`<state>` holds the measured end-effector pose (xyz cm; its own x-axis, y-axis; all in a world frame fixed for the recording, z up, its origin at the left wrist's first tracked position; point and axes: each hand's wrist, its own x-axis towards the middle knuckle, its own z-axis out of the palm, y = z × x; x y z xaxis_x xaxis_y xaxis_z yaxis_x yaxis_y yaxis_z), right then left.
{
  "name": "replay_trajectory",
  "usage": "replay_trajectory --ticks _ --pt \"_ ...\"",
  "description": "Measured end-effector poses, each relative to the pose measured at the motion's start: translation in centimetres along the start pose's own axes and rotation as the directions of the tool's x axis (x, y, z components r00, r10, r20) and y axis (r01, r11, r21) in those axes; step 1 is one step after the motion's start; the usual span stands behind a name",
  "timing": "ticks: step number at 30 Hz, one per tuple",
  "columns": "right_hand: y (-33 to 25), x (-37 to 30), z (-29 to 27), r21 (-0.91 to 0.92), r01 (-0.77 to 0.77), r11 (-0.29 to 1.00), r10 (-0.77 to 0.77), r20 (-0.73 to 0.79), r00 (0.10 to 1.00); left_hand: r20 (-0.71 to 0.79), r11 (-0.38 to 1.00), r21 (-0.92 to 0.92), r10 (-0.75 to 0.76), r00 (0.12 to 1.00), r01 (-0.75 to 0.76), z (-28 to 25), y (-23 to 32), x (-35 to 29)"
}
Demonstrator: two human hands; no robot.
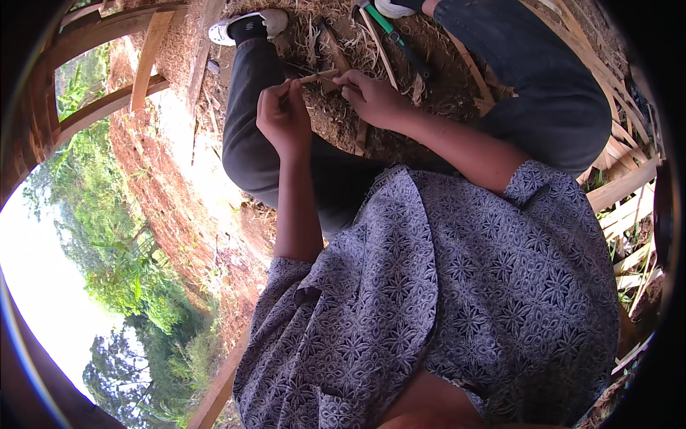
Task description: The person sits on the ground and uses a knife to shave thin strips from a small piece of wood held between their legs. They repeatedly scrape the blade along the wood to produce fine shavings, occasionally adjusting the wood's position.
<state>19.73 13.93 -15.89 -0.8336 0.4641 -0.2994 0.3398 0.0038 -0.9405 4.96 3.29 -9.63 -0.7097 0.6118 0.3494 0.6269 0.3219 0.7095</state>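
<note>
Near the frame's upper centre, your left hand (284, 118) pinches a slim wooden strip (319, 76) by one end; whether your right hand's (375, 100) fingers pinch the other, I can't tell. You seem mid-handling; next calls for a steady two-handed hold.

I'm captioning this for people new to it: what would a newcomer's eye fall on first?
Probably the patterned shirt, filling the lower middle and right. Above it, near the top centre, the left hand pinches a thin pale strip whose other end lies at the fingertips of the right hand. The green-and-black tool at the top and bright greenery at left also stand out.
</note>
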Motion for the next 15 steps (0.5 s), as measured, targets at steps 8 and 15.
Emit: replay_trajectory --ticks 8,15 --pt "5.6 2.7 0.5 -0.269 -0.164 0.949 0.166 -0.014 0.986 0.046 0.999 -0.047 0.008 0.999 -0.006 0.6 0.4 0.3" --pt "10.6 2.6 -0.9 -0.360 -0.218 0.907 0.219 -0.039 0.975 0.038 0.991 -0.121 -0.049 0.998 0.054 0.7 2.0 1.1"
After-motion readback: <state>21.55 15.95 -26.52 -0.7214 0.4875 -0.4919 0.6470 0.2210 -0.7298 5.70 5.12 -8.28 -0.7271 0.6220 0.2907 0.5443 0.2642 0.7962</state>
